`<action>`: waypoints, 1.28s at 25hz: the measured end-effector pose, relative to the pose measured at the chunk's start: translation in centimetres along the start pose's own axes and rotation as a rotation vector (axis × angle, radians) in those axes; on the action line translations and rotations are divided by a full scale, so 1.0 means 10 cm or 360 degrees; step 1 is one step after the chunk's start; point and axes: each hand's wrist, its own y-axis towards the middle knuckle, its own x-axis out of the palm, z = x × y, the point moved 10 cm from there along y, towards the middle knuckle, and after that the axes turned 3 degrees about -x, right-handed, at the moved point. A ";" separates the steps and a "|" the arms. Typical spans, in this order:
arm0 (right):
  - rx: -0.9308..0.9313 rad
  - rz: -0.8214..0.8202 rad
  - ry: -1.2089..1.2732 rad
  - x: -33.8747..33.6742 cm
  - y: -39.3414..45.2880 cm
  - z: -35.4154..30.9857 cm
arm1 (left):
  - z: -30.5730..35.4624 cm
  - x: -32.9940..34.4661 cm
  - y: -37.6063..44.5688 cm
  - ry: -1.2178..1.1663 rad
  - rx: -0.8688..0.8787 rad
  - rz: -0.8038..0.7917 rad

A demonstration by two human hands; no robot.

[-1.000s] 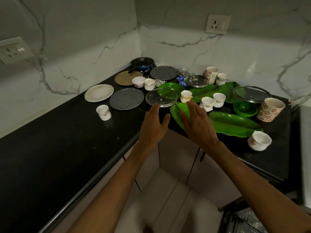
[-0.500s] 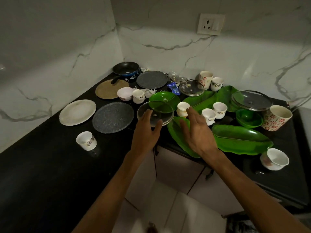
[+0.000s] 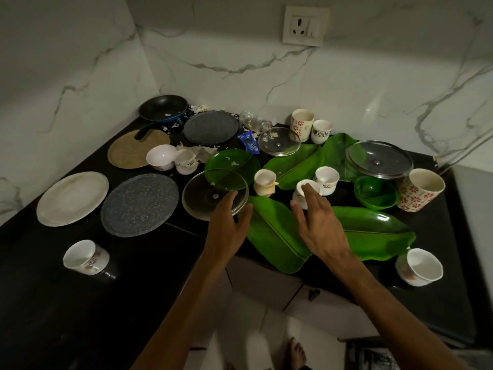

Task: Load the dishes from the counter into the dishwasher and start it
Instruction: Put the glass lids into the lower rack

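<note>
Dirty dishes crowd a black corner counter [image 3: 149, 265]. My left hand [image 3: 226, 231] hangs open over the near rim of a clear glass lid [image 3: 208, 194]; whether it touches the lid I cannot tell. My right hand [image 3: 318, 225] is open, fingers spread, above a green leaf-shaped plate [image 3: 272, 236], its fingertips in front of a small white cup [image 3: 302, 190]. Around them lie a round green plate [image 3: 234, 164], a second leaf plate [image 3: 373, 231], a grey speckled plate [image 3: 140, 204], a white plate [image 3: 72, 197] and several cups.
A black frying pan [image 3: 164, 108] sits in the far corner beside a tan round plate [image 3: 133, 150] and a second grey plate [image 3: 210, 126]. A steel-rimmed glass lid [image 3: 380, 158], a green bowl [image 3: 376, 192] and floral mugs [image 3: 418, 189] stand at the right. White cabinets lie below.
Both hands have reached further over the counter: the left arrived at the glass lid's near rim, the right moved over the leaf plate towards the small white cup. The view shifted closer.
</note>
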 end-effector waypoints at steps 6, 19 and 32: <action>0.0001 -0.0124 -0.0037 -0.15 0.61 0.27 | -0.01 0.17 0.26 0.0076 -0.0146 0.0098; 0.1102 -0.0247 0.0781 0.87 1.95 1.28 | -0.79 -0.27 0.65 0.0323 -0.0365 0.0173; 0.1681 -0.0121 0.1609 1.69 2.28 1.51 | -1.14 -0.57 0.79 0.0494 -0.0319 0.0307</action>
